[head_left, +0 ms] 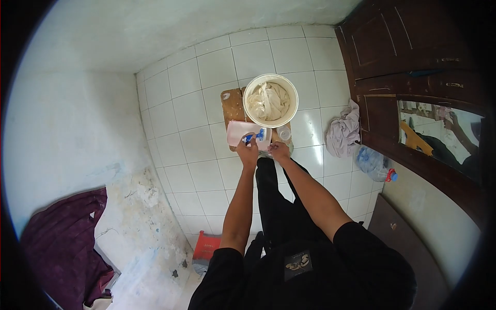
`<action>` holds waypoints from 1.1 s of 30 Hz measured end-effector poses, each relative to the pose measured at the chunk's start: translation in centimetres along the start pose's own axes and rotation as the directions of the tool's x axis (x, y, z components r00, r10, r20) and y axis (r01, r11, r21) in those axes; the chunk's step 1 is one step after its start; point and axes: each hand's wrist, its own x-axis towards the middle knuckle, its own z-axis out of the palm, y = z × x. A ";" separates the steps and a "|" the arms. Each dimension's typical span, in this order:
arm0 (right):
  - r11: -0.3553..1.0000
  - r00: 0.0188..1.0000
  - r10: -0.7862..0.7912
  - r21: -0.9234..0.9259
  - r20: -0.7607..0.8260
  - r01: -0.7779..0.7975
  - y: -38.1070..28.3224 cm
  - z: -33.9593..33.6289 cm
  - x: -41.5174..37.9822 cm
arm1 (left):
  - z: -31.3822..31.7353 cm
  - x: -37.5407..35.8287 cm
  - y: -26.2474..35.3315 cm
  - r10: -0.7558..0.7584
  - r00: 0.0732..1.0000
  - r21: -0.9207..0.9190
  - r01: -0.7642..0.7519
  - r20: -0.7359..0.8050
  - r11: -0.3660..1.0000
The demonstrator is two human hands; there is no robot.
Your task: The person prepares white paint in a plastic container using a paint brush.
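My left hand point(248, 146) is closed around a small blue-and-white item point(260, 134) whose kind I cannot make out. It is over a flat pale pink rectangular object point(237, 131) with a whitish right end. My right hand point(279, 150) is at the near right corner of that object, its fingers drawn together; what they hold, if anything, is too small to tell. Just beyond the right hand stands a clear plastic cup point(283, 134). A round cream bucket point(295, 108) with crumpled off-white cloth point(270, 101) inside sits farther back.
A low wooden board or stool point(232, 105) is under these things. Right of it, a crumpled pale cloth point(343, 130) and a large clear plastic bottle point(371, 162) lie by a dark wooden cabinet point(408, 46). A red object point(207, 245) is near my feet. Purple cloth point(64, 243) hangs left.
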 end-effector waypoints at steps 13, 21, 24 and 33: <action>0.996 0.997 -0.078 -0.046 0.004 0.078 0.6 0.4 0.5 | -3.2 1.5 0.9 0.267 0.954 0.256 -0.226 -0.137 0.940; 0.994 0.999 -0.052 -0.100 0.010 0.052 -0.3 0.1 -0.1 | -4.0 1.1 -0.8 0.406 0.914 0.469 -0.351 -0.017 0.811; 0.995 0.998 -0.063 -0.076 -0.020 0.061 0.8 0.6 0.5 | -2.6 0.0 -1.2 0.405 0.914 0.466 -0.351 -0.018 0.813; 0.985 0.995 -0.097 -0.145 -0.031 0.092 -1.2 -0.4 -1.1 | 0.7 -3.2 -0.1 0.265 0.964 0.246 -0.265 0.036 0.932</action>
